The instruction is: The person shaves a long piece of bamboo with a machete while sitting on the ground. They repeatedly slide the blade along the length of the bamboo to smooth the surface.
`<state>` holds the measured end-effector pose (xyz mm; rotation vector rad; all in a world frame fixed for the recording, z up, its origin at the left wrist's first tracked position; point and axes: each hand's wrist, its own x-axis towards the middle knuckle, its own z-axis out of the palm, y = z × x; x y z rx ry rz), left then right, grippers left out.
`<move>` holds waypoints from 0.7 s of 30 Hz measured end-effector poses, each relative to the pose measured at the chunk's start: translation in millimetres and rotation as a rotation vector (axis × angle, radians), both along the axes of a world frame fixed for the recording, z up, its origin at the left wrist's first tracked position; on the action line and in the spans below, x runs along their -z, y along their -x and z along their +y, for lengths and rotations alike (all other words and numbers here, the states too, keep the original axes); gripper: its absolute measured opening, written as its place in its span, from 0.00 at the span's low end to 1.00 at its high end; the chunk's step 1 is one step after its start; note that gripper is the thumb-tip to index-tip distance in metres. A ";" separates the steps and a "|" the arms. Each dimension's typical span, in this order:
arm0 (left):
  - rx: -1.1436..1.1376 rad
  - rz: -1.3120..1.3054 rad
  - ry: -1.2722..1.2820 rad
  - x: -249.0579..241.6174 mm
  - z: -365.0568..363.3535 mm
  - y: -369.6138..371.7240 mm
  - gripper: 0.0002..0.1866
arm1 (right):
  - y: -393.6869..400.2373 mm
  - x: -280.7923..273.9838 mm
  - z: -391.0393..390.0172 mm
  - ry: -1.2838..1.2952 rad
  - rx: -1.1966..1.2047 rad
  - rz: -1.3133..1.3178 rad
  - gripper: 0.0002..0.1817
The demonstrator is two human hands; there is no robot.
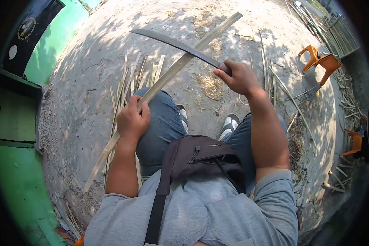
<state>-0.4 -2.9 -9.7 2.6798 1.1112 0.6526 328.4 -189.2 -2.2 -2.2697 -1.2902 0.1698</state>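
Observation:
My left hand [132,117] is closed around a long pale bamboo strip [168,76], which slants from the lower left up to the upper right across my left thigh. In my right hand [238,77] is the handle of a machete [164,38], fingers wrapped round it. Its long, slightly curved blade points left and crosses over the upper part of the strip. Beyond and under my left arm lies a bundle of split bamboo strips [131,78] on the ground.
A black bag [201,158] rests on my lap. Orange chairs [320,63] stand at the right, near bamboo poles and offcuts. Thin strips [291,92] lie on the ground right of my knee. A green wall [16,192] runs along the left. Part of another person shows at the right edge.

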 end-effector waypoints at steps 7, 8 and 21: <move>0.018 0.058 -0.006 -7.6 -1.5 -1.4 0.14 | 11.1 -2.9 0.2 0.076 0.116 0.024 0.29; 0.026 0.055 -0.013 -7.7 -1.2 -0.7 0.14 | 15.2 -2.1 3.4 0.095 0.091 -0.009 0.29; 0.049 -0.053 -0.019 0.9 3.8 7.8 0.15 | 30.3 -19.8 7.0 0.052 -0.163 -0.061 0.29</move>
